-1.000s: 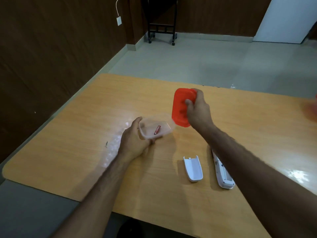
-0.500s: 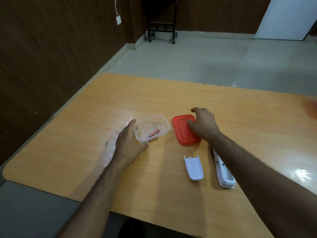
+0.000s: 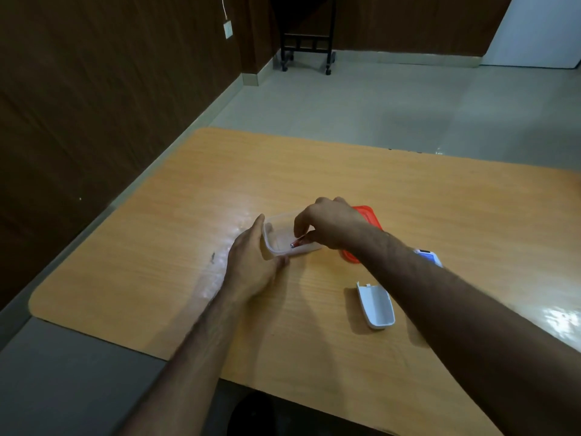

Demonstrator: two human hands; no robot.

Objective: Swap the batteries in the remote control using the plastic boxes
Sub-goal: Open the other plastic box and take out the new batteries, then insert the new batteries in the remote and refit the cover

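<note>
Curled fingers of the right hand dipping into the clear plastic box, tips closing round a red battery lying on the box floor near its right wall; whether the pinch is complete cannot be told, since the hand hides the battery's far end. Left hand bracing the box from the near left corner, thumb up along the left wall, fingers pressed against the near wall, keeping it from sliding on the glossy desk. Red lid flat on the desk just beyond the right wrist, off the box. White battery cover lying inside-up nearer the body, well apart from the box. Only a corner of the remote control showing behind the right forearm. Probably best done by taking the battery at its middle between thumb and forefinger, lifting straight up clear of the rim, and holding the box down until it is out. Worth minding: a light box that tips easily, a round cell that rolls from a loose pinch.
</note>
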